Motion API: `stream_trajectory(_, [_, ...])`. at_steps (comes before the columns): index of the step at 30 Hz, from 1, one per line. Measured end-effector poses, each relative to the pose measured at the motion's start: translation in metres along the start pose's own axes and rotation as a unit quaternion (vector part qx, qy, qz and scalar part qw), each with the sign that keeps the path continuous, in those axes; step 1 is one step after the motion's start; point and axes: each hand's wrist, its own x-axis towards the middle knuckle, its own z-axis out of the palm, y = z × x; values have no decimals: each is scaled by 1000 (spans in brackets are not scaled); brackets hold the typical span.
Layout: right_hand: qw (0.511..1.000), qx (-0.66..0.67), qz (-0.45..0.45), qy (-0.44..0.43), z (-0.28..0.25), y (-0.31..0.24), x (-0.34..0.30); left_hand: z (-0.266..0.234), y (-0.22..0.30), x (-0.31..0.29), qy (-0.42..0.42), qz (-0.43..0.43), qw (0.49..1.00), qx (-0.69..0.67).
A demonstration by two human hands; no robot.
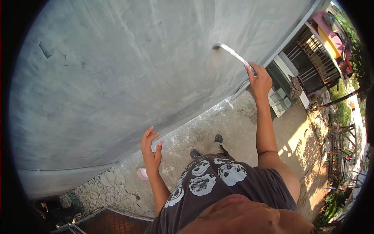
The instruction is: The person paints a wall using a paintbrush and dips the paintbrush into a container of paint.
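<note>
While the right hand (260, 81) pinches the near end of a long, white-handled brush (235, 56), its dark head meets the grey wall (117, 78). Near that wall, the left hand (151, 151) is bare, fingers loosely curled and apart. Lettering on the T-shirt (249, 187) facing it is too small to read. By the wall's foot sits a round pink container (142, 174); beyond its right edge stands a dark slatted structure (306, 60).

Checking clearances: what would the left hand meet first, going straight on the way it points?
Most likely the wall: the left hand points toward it, with nothing visible between. Depth is unclear from this single view.
</note>
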Motion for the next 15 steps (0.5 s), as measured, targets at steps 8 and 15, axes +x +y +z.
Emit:
stream_trajectory(8, [995, 76, 13, 69, -35, -22, 32, -1, -14, 30, 2, 61, 998, -16])
stream_trajectory(15, [941, -9, -9, -338, 19, 24, -67, 8, -11, 47, -37, 100, 994, -38])
